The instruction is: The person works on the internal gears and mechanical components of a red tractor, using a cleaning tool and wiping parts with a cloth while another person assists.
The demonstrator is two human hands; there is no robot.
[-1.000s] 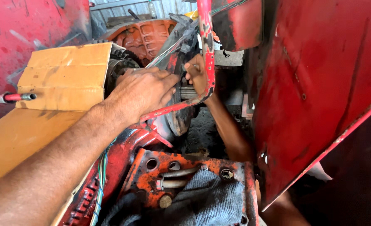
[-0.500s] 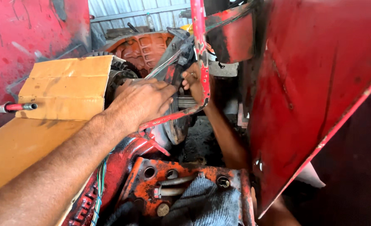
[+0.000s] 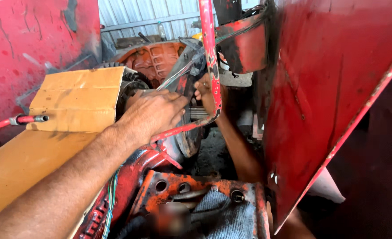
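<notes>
Grimy round housing (image 3: 188, 132) sits behind the bent red bar (image 3: 210, 66), where the left hand (image 3: 154, 113) presses curled fingers on it and the right hand (image 3: 207, 93) grips beside it, cardboard (image 3: 78, 99) left of it, red fender (image 3: 319, 97) right, corrugated wall (image 3: 160, 17) beyond.

Greasy round housing plate between two hands

The dark, grimy metal housing plate (image 3: 188, 132) stands on edge, tilted slightly, with the left hand (image 3: 154, 113) pressed on its near face and the right hand (image 3: 206, 94) gripping just behind its upper edge, past the red bent rod (image 3: 210, 57).
</notes>
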